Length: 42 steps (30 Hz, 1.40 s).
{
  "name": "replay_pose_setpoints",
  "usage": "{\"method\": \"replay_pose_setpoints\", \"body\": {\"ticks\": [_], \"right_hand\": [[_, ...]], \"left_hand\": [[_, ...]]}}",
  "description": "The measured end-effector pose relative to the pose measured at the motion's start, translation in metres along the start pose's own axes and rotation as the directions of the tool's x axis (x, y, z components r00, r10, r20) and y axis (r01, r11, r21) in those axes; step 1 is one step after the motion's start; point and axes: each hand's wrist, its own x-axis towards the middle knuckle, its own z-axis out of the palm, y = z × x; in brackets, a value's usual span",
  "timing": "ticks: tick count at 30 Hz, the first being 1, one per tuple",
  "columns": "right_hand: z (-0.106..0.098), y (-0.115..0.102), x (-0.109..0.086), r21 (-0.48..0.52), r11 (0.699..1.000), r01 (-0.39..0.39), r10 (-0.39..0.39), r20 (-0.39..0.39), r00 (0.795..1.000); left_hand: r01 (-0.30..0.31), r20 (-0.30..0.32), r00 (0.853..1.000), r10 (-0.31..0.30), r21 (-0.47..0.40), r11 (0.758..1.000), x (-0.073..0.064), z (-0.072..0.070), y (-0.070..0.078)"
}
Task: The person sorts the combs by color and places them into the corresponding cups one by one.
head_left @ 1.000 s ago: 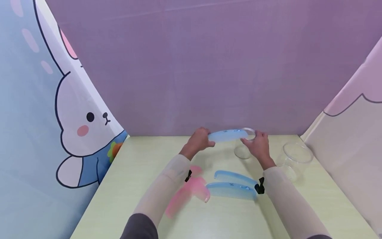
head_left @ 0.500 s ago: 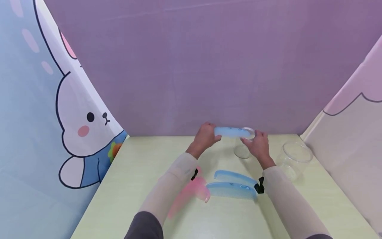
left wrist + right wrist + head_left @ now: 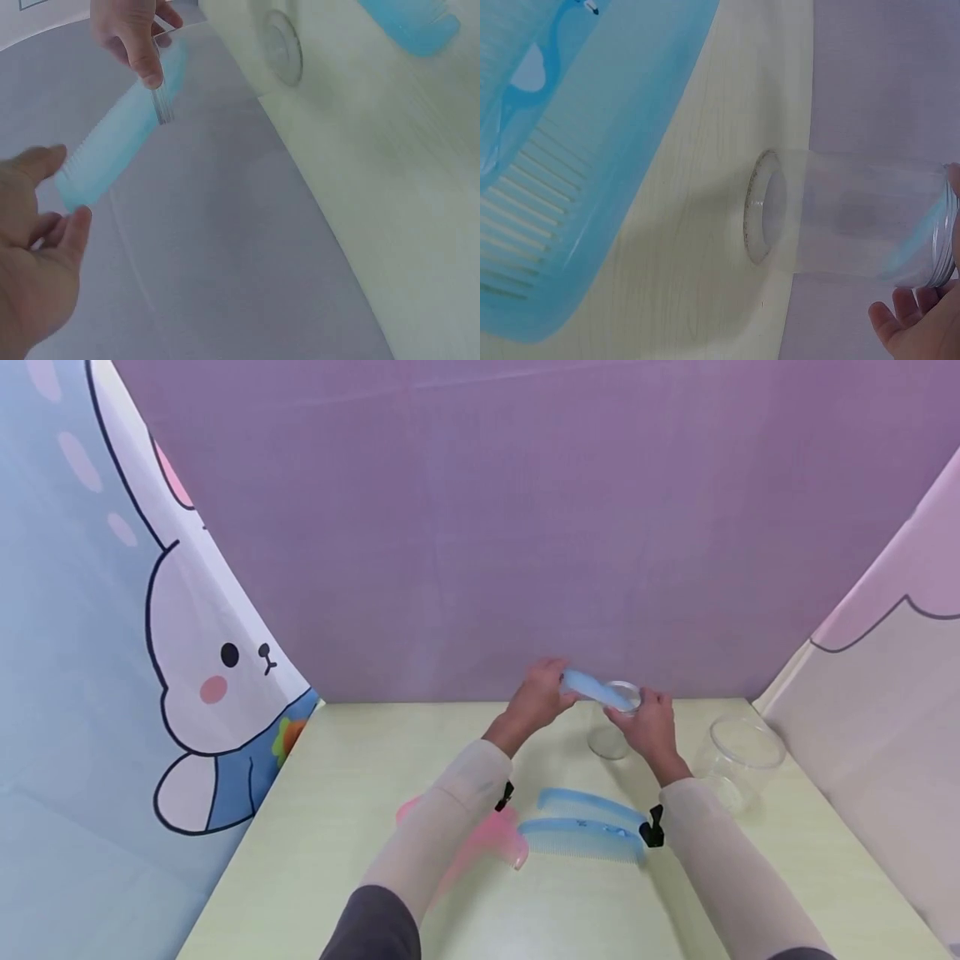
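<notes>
My left hand (image 3: 536, 697) pinches one end of a translucent blue comb (image 3: 112, 150), held on a slant. The comb's other end dips into the mouth of a clear jar (image 3: 855, 214) at the back of the table. My right hand (image 3: 647, 727) grips that jar at its rim, thumb on the near side. Through the jar's wall the comb's end shows as a faint blue strip in the right wrist view. Two more blue combs (image 3: 581, 839) lie on the table in front of the hands. Pink combs (image 3: 495, 831) lie left of them, partly hidden by my left forearm.
A second clear jar (image 3: 746, 756) stands on the table at the right. Behind the pale table (image 3: 300, 827) rises a purple cloth wall (image 3: 480, 543). A cloth with a cartoon rabbit (image 3: 225, 693) hangs at the left, another pale cloth at the right.
My left hand has moved right and away from me, carrying the blue comb to the jar. The comb has turned from level to slanting down into the mouth. My right hand stays put.
</notes>
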Motion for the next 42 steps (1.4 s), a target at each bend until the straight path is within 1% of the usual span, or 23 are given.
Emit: {"method": "replay_pose_setpoints", "body": {"ticks": [2, 4, 7, 9, 12, 15, 18, 21, 24, 27, 32, 36, 42], "right_hand": [[0.0, 0.001, 0.0, -0.001, 1.0, 0.002, -0.002, -0.001, 1.0], [-0.001, 0.001, -0.001, -0.002, 1.0, 0.001, -0.001, 0.0, 1.0], [-0.001, 0.003, 0.0, -0.008, 1.0, 0.001, -0.001, 0.001, 1.0], [-0.001, 0.004, 0.001, -0.012, 1.0, 0.002, -0.002, -0.002, 1.0], [-0.001, 0.003, 0.002, -0.01, 1.0, 0.004, -0.004, -0.014, 1.0], [0.001, 0.002, 0.002, -0.005, 1.0, 0.003, -0.003, -0.019, 1.0], [0.003, 0.001, 0.002, 0.002, 1.0, -0.006, 0.006, -0.005, 1.0], [0.005, 0.001, 0.002, -0.001, 1.0, -0.016, 0.016, 0.006, 1.0], [0.006, 0.002, 0.003, -0.003, 1.0, -0.024, 0.024, 0.013, 1.0], [0.006, 0.002, 0.004, -0.003, 1.0, -0.019, 0.019, 0.009, 1.0], [0.004, 0.001, 0.004, -0.001, 1.0, -0.011, 0.011, 0.011, 1.0], [0.003, 0.0, 0.004, -0.005, 1.0, -0.023, 0.024, 0.024, 0.999], [0.002, 0.0, 0.003, -0.006, 0.999, -0.043, 0.043, 0.032, 0.999]], "left_hand": [[-0.036, 0.011, 0.999, 0.036, -0.023, 0.999, -0.001, 0.0, 0.001], [-0.066, 0.017, 0.998, 0.067, -0.028, 0.997, -0.002, -0.001, 0.001], [-0.089, 0.023, 0.996, 0.09, -0.026, 0.996, -0.003, -0.002, -0.001], [-0.112, 0.025, 0.993, 0.113, -0.04, 0.993, -0.002, -0.002, -0.001], [-0.146, 0.039, 0.988, 0.149, -0.062, 0.987, 0.0, -0.002, 0.001], [-0.19, 0.059, 0.979, 0.194, -0.078, 0.979, 0.0, -0.002, 0.003], [-0.206, 0.089, 0.973, 0.212, -0.069, 0.976, -0.003, -0.003, 0.002], [-0.205, 0.12, 0.97, 0.21, -0.056, 0.977, -0.008, -0.002, -0.003], [-0.185, 0.159, 0.969, 0.192, -0.059, 0.981, -0.015, 0.001, -0.011], [-0.156, 0.192, 0.968, 0.163, -0.053, 0.986, -0.023, 0.003, -0.021], [-0.126, 0.233, 0.964, 0.125, -0.011, 0.992, -0.035, 0.007, -0.032], [-0.132, 0.267, 0.956, 0.119, 0.033, 0.991, -0.045, 0.009, -0.036], [-0.141, 0.3, 0.946, 0.118, 0.055, 0.988, -0.059, 0.011, -0.037]]}}
